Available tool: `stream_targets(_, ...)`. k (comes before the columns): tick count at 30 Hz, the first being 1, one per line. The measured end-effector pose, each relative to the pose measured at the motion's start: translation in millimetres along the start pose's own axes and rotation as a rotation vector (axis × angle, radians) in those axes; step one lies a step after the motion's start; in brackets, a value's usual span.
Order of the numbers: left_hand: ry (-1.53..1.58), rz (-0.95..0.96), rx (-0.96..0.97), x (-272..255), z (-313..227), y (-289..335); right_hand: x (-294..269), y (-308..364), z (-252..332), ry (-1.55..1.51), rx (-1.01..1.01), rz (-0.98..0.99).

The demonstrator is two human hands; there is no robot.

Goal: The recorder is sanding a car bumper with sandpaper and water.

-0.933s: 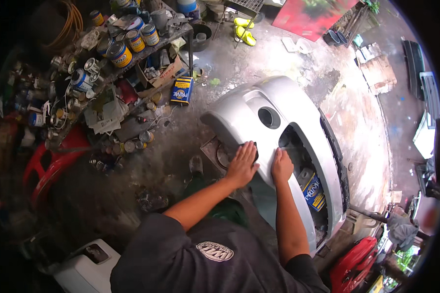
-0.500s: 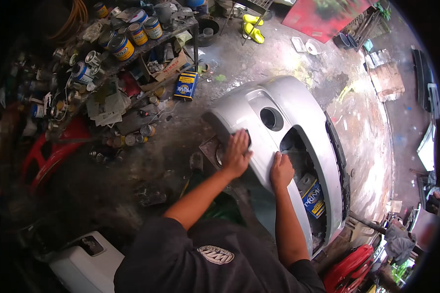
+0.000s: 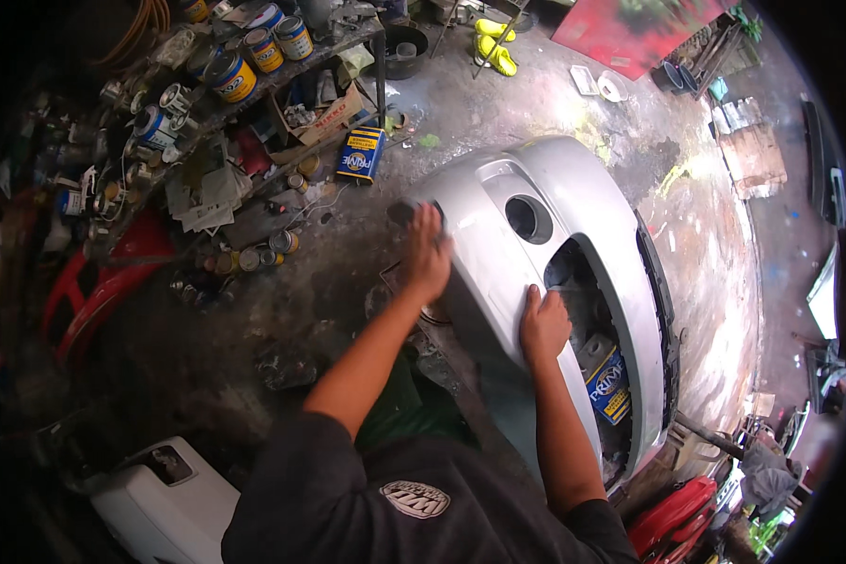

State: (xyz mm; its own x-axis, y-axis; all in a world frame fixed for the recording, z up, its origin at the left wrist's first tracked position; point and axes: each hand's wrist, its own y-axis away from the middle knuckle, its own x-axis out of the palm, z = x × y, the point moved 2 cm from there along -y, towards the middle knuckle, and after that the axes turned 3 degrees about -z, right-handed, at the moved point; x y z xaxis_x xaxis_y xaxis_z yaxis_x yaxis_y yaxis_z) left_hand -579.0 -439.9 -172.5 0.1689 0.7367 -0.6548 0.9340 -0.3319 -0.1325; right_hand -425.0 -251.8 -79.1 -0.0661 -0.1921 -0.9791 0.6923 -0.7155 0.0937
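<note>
- A silver bumper [image 3: 484, 235] is seen straight ahead and to the right, set at a slant in front of the body, outer face turned up.
- Its long axis is run from the upper left down to the lower right, bowed outward along the far side; by the fisheye some of that bend may be added.
- One tapered end is pointed to the upper left, past the left hand; the other is brought down beside the right forearm.
- A round hole [image 3: 528, 219] is placed toward the upper part, and below it a long opening [image 3: 578, 273] is stretched along the same axis.
- The left hand [image 3: 427, 256] is laid at the near edge by the tapered end, fingers straight and side by side, slightly blurred; a dark edge is glimpsed at the fingertips, but whether anything is gripped cannot be told.
- By the right hand [image 3: 546, 324], well apart from the left, the strip beside the long opening is clamped, fingers curled over, thumb up.
- Through that opening a blue-and-yellow can [image 3: 609, 387] is shown.
- Along the far right edge, dark trim [image 3: 663, 315] is carried.
</note>
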Motion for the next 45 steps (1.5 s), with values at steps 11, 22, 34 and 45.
stream_targets(11, 0.002, -0.079, 0.143, 13, -27, 16, -2, 1, -2, -0.008, -0.025, -0.005)
stream_targets(22, -0.276, 0.308, 0.197, -9, -31, -26, -5, 7, 3, -0.018, 0.051, -0.015)
stream_targets(34, -0.09, 0.762, 0.543, -39, 9, -113, -6, 6, 13, -0.005, 0.091, -0.144)
stream_targets(45, 0.079, 0.915, 0.717, -66, 47, -124, 0, 2, 35, 0.06, 0.339, -0.176)
